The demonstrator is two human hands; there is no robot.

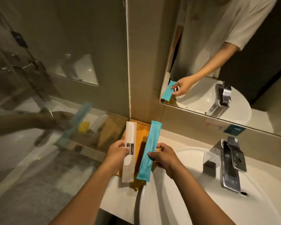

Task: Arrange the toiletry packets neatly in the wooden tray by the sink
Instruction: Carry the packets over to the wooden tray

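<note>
A wooden tray [140, 132] sits in the counter's back left corner, against the wall and the glass partition. My left hand [117, 153] grips a long white packet [129, 159] with a dark label, held lengthwise over the tray's left side. My right hand [165, 155] pinches a long turquoise packet [148, 151] at its middle, held over the tray's right side. Both packets overhang the tray's near edge. A bit of a yellow packet [159, 149] peeks out behind my right hand. An amber packet [137, 184] lies under the turquoise one's near end.
A white basin [193, 200] fills the counter to the right, with a chrome faucet [229, 166] at its back. A mirror [234, 62] on the wall reflects a person and the turquoise packet. A glass partition [39, 111] bounds the left side.
</note>
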